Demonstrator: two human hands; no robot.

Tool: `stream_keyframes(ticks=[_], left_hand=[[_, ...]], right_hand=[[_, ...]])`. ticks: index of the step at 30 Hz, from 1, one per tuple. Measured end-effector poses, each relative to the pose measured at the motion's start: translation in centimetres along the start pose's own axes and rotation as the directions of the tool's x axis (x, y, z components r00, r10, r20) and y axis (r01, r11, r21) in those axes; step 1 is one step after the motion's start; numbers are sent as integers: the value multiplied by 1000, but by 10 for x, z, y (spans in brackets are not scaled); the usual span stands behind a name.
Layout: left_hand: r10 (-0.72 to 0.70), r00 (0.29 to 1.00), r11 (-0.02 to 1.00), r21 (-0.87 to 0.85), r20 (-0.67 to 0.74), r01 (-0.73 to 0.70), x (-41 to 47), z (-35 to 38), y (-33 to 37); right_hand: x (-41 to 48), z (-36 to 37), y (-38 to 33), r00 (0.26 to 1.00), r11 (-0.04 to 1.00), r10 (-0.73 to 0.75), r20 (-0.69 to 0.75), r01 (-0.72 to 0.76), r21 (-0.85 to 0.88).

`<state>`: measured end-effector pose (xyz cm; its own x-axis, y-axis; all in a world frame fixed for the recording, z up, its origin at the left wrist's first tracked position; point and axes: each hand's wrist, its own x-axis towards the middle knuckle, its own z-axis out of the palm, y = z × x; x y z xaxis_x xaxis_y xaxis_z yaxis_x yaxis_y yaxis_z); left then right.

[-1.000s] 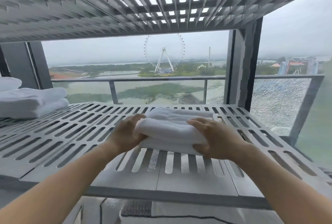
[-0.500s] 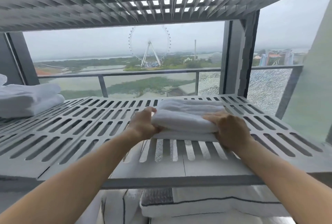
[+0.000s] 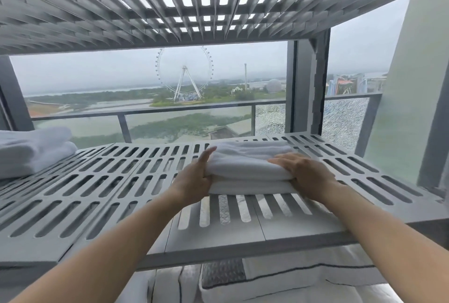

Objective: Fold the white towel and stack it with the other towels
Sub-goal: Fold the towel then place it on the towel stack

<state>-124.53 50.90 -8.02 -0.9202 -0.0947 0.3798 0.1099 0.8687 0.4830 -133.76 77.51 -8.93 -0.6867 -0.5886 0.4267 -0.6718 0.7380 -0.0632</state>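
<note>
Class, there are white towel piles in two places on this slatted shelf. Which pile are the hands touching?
The folded towel pile mid-shelf: the left hand and right hand flank it. The pile at far left lies untouched.

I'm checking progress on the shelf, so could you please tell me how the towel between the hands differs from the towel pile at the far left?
The folded towel sits mid-shelf, gripped by the left hand and right hand; the towel pile lies untouched at the left edge, partly out of frame. Both are white, folded, on the slatted shelf.
</note>
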Motion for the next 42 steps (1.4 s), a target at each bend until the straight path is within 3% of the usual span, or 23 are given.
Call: stream_keyframes(ticks=[6,11,14,16,19,21,23,25,27,30,36,42], left_hand=[[24,999,996,89,-36,-21,-11,3,-4],[31,999,994,105,-40,-27,-19,4,0],[70,998,994,86,-3,-69,-27,-2,-7],[184,982,980,65,50,-187,-32,-7,-9],[311,950,946,79,41,-313,-30,-14,-11],[238,971,966,105,-8,-236,-24,-18,-18],[136,989,981,144,-52,-127,-12,-20,-29],[18,998,993,119,-61,-10,1,-20,-35],[-74,997,997,25,-36,74,10,-18,-35],[-91,996,995,-47,-21,90,13,-13,-35],[90,996,993,-74,-1,-90,2,-7,-34],[190,982,982,-24,-15,-190,13,4,-13]], right_hand=[[14,-22,-45,985,978,14,170,22,-206],[33,3,-112,980,982,-51,195,85,-169],[42,8,-100,977,987,-118,176,135,-91],[41,8,-79,975,983,-159,156,172,-70],[40,1,-46,970,964,-138,201,178,-198],[40,-9,-39,967,987,-75,245,107,-121],[42,-20,-54,978,996,-22,210,3,90],[47,-24,-82,985,983,23,173,-54,175],[51,-20,-114,987,993,29,156,-47,112],[53,-6,-142,991,988,11,132,10,-156],[36,-23,-69,982,976,-69,175,103,-193],[12,-44,5,990,997,5,142,5,-73]])
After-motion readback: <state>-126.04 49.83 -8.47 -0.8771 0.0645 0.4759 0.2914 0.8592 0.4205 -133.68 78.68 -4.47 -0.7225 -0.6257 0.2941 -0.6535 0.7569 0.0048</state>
